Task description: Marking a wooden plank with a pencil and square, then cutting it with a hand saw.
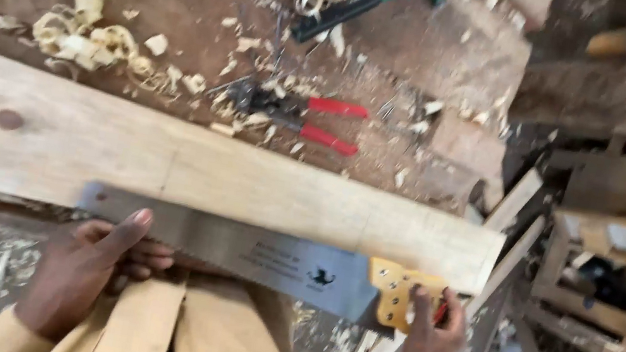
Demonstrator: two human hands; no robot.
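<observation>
Pale wood fills the middle: one long plank [205, 171] lies across the counter [188, 14], its long axis running left to right and dipping a little toward the right end. Along its near edge lies one handsaw [234, 251], blade flat, long axis parallel to the plank, blade tip pointing left and yellow handle [396, 288] at the right.

My left hand [88, 274] sits at the blade's left end, fingers curled under it and thumb pressed on top of the steel, so that grip is closed on the blade. Below it, two lighter boards [179, 331] slope toward me.

Further right, my right hand [430, 333] wraps the yellow handle, grip closed tight around it.

Behind the plank, on the counter, wood shavings [87, 40] lie scattered, thickest at the left. One pair of red-handled pliers [297, 115] rests near the middle, handles pointing right. One green-handled tool [357, 3] lies further back, slanting up to the right. Beyond the plank's right end, a cluttered heap of timber offcuts [612, 240] is too blurred to count.
</observation>
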